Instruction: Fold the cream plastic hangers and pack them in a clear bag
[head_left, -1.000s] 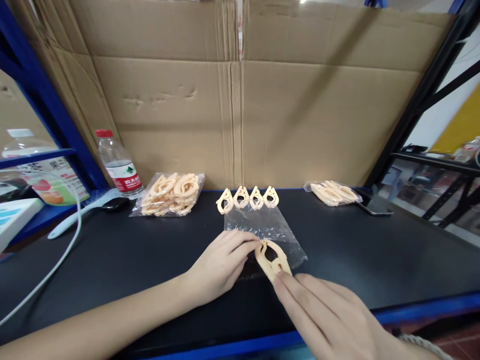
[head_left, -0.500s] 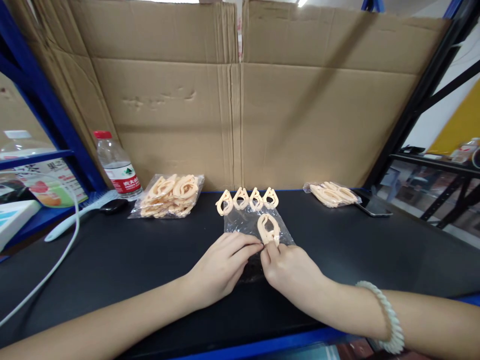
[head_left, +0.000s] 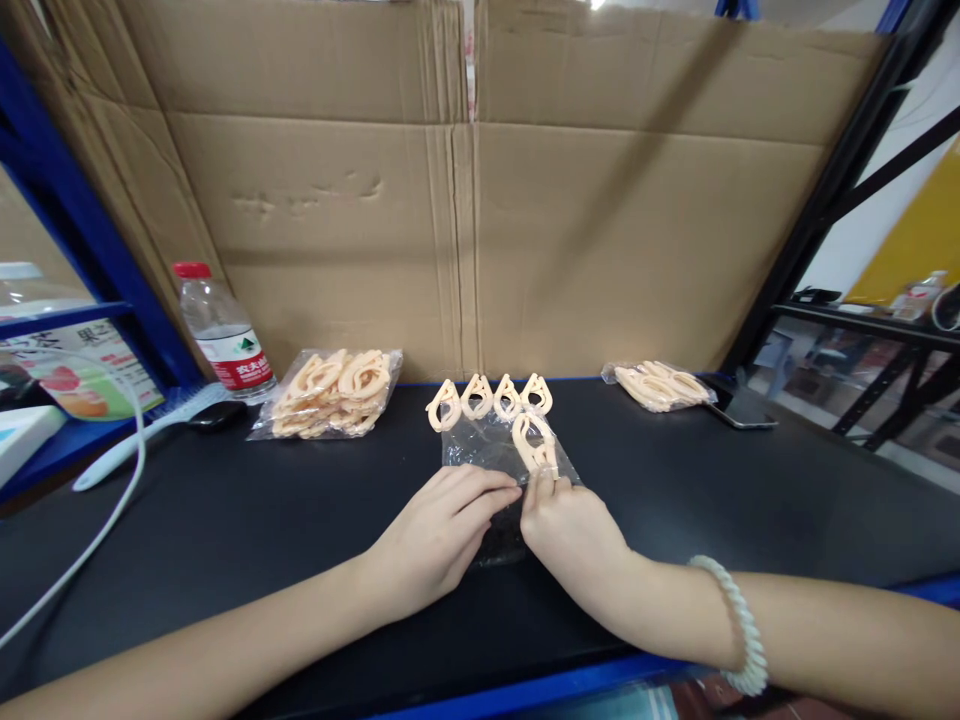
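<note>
A beige plastic folding hanger lies over a clear plastic bag at the middle of the table. My right hand pinches the hanger's near end, with its fingertips partly hidden. Over the bag's near edge, my left hand has its fingers pressed together, holding the film down close to my right hand. Just beyond the bag, several more folding hangers stand in a row, narrow tips pointing away from me.
Left of the row lies a full bag of hangers, beside a water bottle and a blue brush. A smaller bagged bundle and a phone lie right. A cardboard wall closes the back; a white cable crosses the left.
My right hand and the hanger have moved slightly away from me, farther over the bag. My left hand stays at the bag's edge. The whole view has shifted a little.
</note>
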